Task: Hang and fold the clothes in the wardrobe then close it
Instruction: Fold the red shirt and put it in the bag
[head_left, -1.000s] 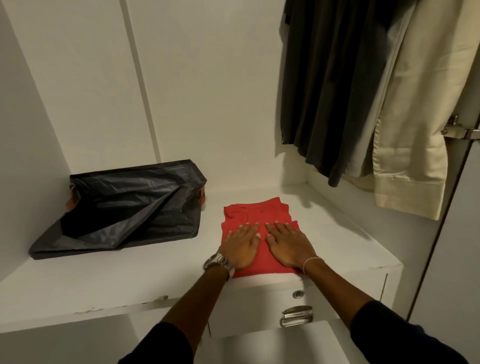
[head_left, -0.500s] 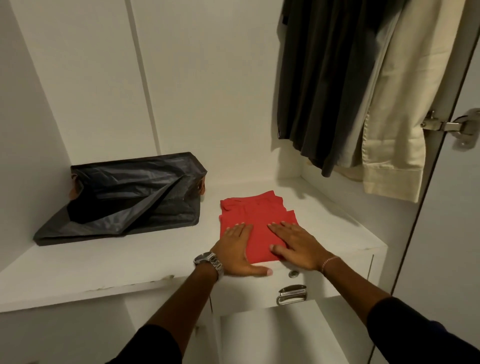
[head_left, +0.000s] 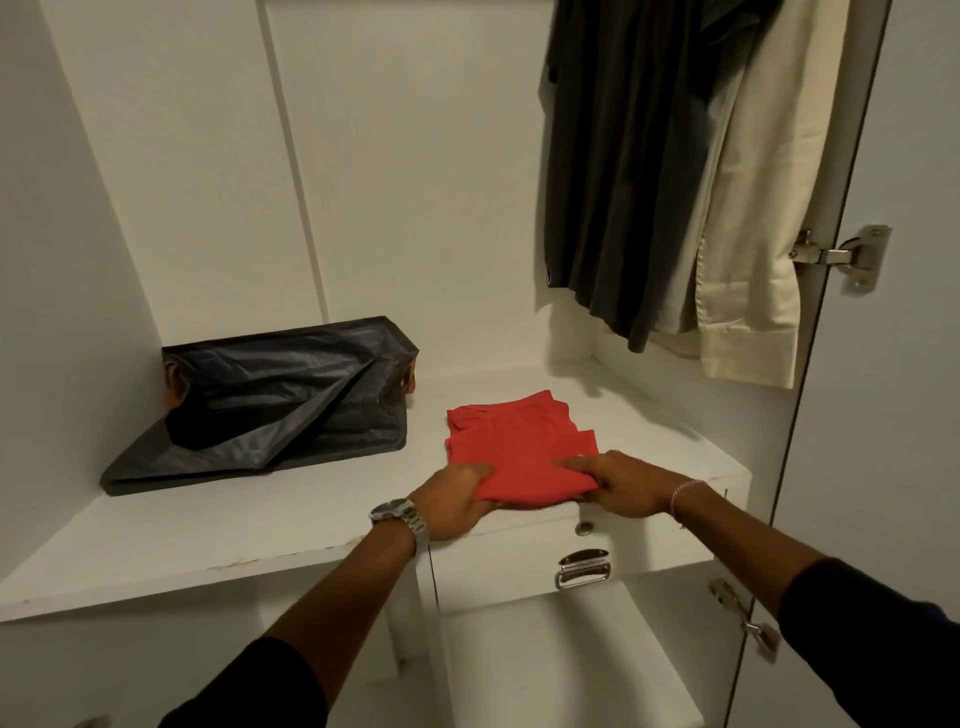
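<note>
Head view: folded red cotton garment (head_left: 519, 449) lies on the white wardrobe shelf (head_left: 208, 530). I see my left hand (head_left: 454, 501) and right hand (head_left: 621, 486) gripping its near edge. Folding looks done; next I'd judge placing it, then closing up.

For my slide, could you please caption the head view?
Both hands, left and right, grip the near edge of a folded red garment on a white wardrobe shelf.

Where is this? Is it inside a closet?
Yes, most likely inside a wardrobe: dark and cream clothes hang at the top right, a folded red garment lies on a white shelf, and a door hinge shows.
</note>
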